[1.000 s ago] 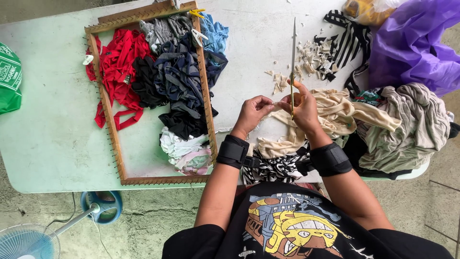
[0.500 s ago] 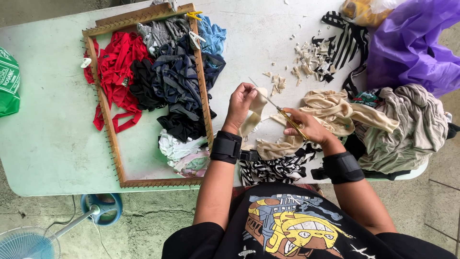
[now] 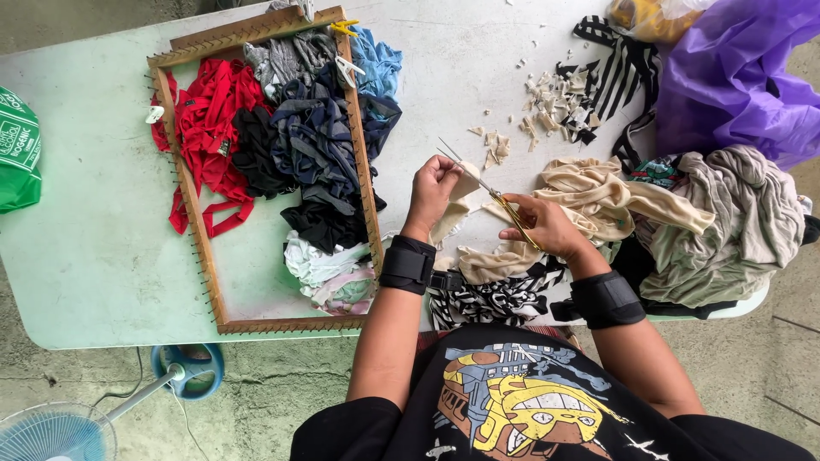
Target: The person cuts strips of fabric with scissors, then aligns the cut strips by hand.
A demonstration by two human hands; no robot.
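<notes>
A pale green table point(image 3: 94, 256) carries a wooden frame point(image 3: 198, 248) heaped with red, dark and blue cloth strips; a beige cloth point(image 3: 598, 192) lies beside it; the left hand point(image 3: 433, 189) pinches a beige strip point(image 3: 451, 212) taut; the right hand point(image 3: 547, 226) grips scissors point(image 3: 489, 188), blades narrowly parted at the strip.

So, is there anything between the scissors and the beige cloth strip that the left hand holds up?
Nothing visible. The scissors in the right hand already meet the beige cloth strip held by the left hand.
</notes>
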